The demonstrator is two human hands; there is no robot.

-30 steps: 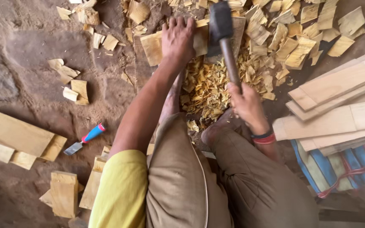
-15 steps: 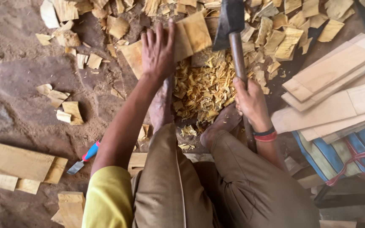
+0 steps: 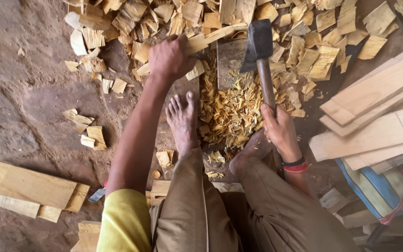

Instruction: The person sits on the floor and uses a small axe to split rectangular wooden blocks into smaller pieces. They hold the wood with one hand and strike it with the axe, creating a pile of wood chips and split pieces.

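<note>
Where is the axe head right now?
Head view, upper centre: the axe head sits over the chopping block, right of the left hand.

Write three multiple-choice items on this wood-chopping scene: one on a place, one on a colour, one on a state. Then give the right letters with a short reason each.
1. Where do the stacked long boards lie?
A. at the person's right side
B. at the person's left side
C. under the person's feet

2. What colour is the sleeve on the left arm?
A. blue
B. yellow
C. white

3. What is the right hand doing?
A. resting open on the ground
B. holding a knife
C. gripping the handle of the hatchet

Answers:
1 A: the boards lie past the right hand, beside a striped cloth.
2 B: the sleeve at the left shoulder is yellow.
3 C: its fingers wrap the wooden handle, while the left hand holds a strip of wood by the chopping block.
</note>
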